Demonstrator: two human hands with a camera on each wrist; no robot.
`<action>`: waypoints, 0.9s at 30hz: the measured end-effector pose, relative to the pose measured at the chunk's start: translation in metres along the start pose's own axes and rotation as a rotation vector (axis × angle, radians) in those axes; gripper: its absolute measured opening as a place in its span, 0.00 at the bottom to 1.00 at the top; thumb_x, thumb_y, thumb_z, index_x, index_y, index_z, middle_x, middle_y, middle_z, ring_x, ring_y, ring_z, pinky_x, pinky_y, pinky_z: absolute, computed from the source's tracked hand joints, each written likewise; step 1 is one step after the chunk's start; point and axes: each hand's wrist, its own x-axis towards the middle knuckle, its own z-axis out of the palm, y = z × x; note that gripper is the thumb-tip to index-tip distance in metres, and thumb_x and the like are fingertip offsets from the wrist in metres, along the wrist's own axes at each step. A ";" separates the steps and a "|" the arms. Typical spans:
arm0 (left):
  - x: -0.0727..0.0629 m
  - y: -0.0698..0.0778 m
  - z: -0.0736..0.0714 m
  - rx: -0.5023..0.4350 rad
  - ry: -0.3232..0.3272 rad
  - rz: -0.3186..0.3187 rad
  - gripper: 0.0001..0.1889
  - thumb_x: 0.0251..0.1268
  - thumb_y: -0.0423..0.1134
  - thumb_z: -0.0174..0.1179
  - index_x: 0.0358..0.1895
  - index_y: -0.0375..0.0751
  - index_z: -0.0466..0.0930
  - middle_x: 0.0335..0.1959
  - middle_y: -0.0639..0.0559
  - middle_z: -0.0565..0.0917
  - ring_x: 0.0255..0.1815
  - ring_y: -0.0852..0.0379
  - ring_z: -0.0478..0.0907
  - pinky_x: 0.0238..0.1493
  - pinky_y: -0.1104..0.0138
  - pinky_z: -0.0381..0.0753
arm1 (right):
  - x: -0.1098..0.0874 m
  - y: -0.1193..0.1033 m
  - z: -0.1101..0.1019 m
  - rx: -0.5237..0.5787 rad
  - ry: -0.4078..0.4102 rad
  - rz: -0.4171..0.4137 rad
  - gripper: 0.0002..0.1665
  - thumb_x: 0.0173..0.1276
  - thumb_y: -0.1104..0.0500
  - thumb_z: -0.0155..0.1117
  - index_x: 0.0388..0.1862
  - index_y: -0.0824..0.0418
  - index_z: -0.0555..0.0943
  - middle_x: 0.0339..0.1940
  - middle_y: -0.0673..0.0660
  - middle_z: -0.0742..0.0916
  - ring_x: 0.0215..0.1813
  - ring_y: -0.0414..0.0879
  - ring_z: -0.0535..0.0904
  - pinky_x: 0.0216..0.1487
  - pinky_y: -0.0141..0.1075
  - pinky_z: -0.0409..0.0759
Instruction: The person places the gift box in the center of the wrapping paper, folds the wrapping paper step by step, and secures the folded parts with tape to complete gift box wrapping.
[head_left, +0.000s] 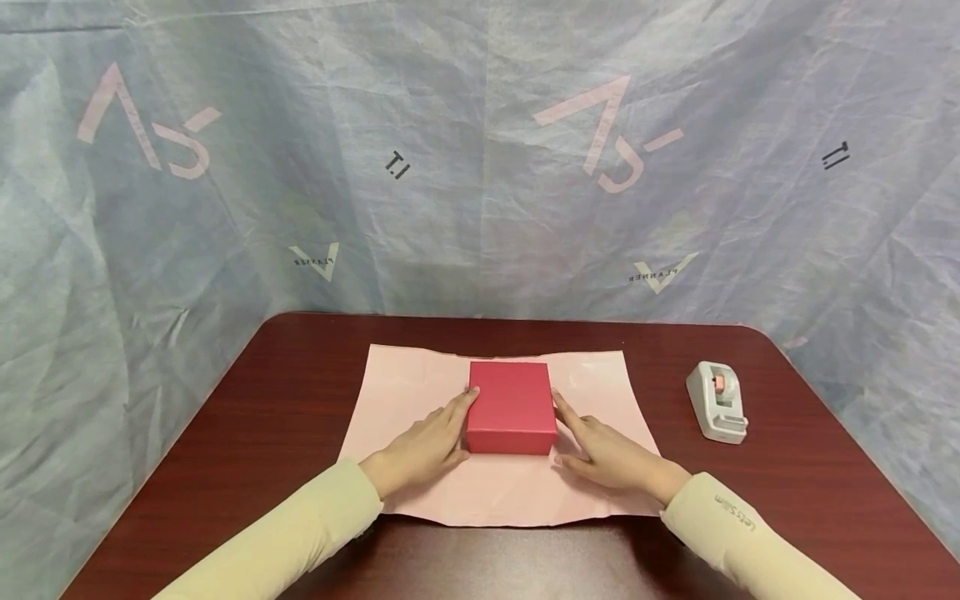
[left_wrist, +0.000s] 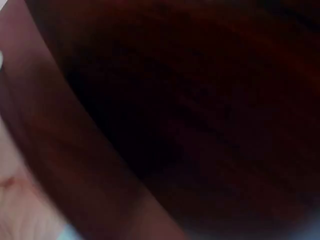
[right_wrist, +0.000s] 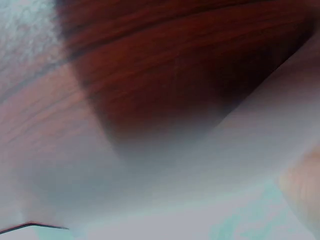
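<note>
A red box (head_left: pixel 512 400) with a lid-like flat top sits on a sheet of pale pink paper (head_left: pixel 592 379), near its middle. Along the box's left side lies my left hand (head_left: pixel 423 446), fingers stretched forward and a fingertip at the upper left edge. The left thumb points to the near left corner. On the opposite side my right hand (head_left: pixel 607 450) reaches in, its extended fingertips at the box's right side and its thumb lower, over the paper. Both wrist views are dark or blurred; the right one shows part of the hand (right_wrist: pixel 305 187) at its edge.
A white tape dispenser (head_left: pixel 718 402) with a small roll stands on the dark red wooden table (head_left: pixel 262 417), right of the paper. The paper's edges curl slightly. Behind the table hangs a grey printed cloth (head_left: pixel 450 167), which also lines both sides.
</note>
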 end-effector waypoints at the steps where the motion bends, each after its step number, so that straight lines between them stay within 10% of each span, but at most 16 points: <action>1: 0.000 0.000 0.000 0.001 0.005 0.002 0.44 0.59 0.46 0.59 0.72 0.43 0.39 0.71 0.45 0.56 0.62 0.45 0.68 0.54 0.53 0.74 | 0.000 0.000 0.000 -0.007 -0.001 0.003 0.53 0.61 0.53 0.62 0.72 0.66 0.40 0.68 0.60 0.68 0.48 0.50 0.77 0.48 0.43 0.75; 27: -0.001 -0.006 -0.006 0.030 0.024 0.037 0.43 0.60 0.56 0.56 0.72 0.42 0.44 0.68 0.44 0.61 0.58 0.45 0.72 0.53 0.56 0.75 | -0.004 0.007 -0.013 0.055 -0.011 0.071 0.43 0.65 0.55 0.57 0.72 0.62 0.48 0.53 0.65 0.80 0.54 0.55 0.77 0.57 0.50 0.71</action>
